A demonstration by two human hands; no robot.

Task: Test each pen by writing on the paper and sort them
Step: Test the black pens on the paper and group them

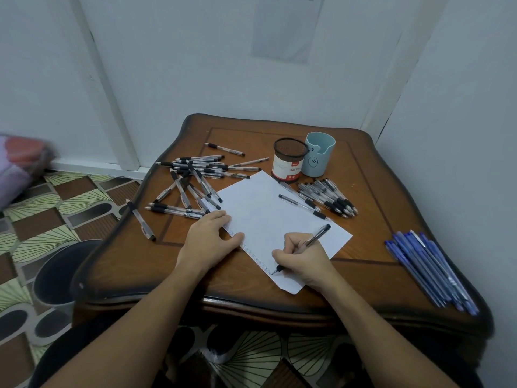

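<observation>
at the paper's (279, 219) near left edge, a clear ballpoint pen (319, 234) stands tip down, the right hand's (303, 261) grip clamped round it. the left hand (209, 239), grip apart, presses the paper flat. so near the margin, a stroke may run onto the tabletop (363, 275), and easing the left hand could let the paper skid.

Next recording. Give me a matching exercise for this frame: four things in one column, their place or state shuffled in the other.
1. left hand
2. right hand
3. blue pens
4. mesh cup

a. bundled at the table's right edge
b. writes with a pen on the paper
c. stands beyond the paper, beside the pale blue cup
d. rests flat on the paper's left edge

Pairs: 1-d, 2-b, 3-a, 4-c.
</observation>
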